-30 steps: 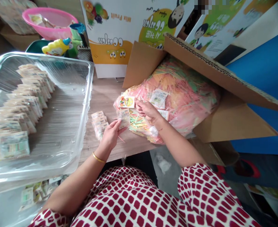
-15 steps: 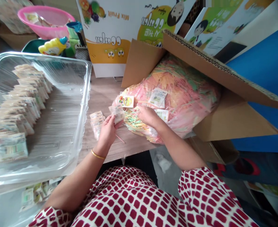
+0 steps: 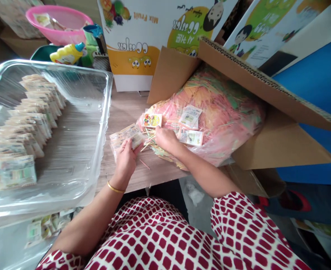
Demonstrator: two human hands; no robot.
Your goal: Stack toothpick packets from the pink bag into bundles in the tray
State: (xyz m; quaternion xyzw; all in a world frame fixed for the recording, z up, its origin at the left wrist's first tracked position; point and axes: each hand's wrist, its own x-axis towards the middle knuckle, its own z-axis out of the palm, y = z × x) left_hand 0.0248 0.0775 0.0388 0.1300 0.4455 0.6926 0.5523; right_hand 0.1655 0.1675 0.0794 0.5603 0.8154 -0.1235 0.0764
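Note:
My left hand (image 3: 125,159), with a gold bangle on its wrist, holds a small stack of printed paper packets (image 3: 126,137) over the wooden table (image 3: 126,108). My right hand (image 3: 165,138) pinches among loose coloured sticks (image 3: 151,140) at the mouth of a clear plastic bag (image 3: 216,116) packed with pink, green and yellow sticks. Several flat packets lie on the bag, including a bright picture packet (image 3: 152,120) and a white-and-green one (image 3: 190,117).
At left, a clear plastic tray (image 3: 107,112) holds long overlapping rows of packets (image 3: 27,116). Cardboard flaps (image 3: 266,86) rise around the bag. Behind stand printed fruit-snack boxes (image 3: 131,41), a pink basin (image 3: 55,22) and a yellow bottle (image 3: 68,53).
The single packet from my left hand now lies on the stack, which my left hand has lifted from the table. My right hand has moved left, deeper into the loose sticks.

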